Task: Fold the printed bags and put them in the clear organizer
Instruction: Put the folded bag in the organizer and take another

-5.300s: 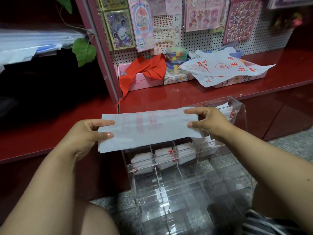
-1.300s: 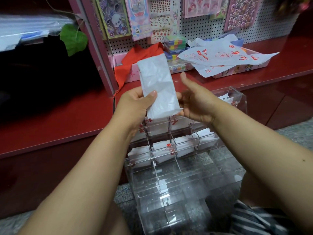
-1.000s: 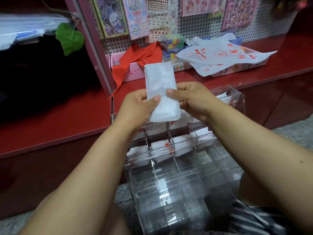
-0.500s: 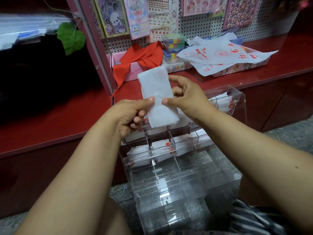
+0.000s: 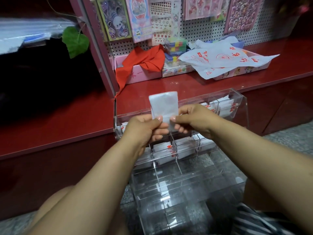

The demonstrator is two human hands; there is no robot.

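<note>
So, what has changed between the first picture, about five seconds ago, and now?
The bag, then a wide strip stretched between the hands, is now folded into a narrow upright packet. The left hand and right hand moved together and pinch its lower end, above the clear organizer. Unchanged: the organizer, its filled compartments, and the unfolded printed bags on the red shelf.

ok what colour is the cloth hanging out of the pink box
Red: the cloth drapes over the pink box, clearest in the head view.
</note>
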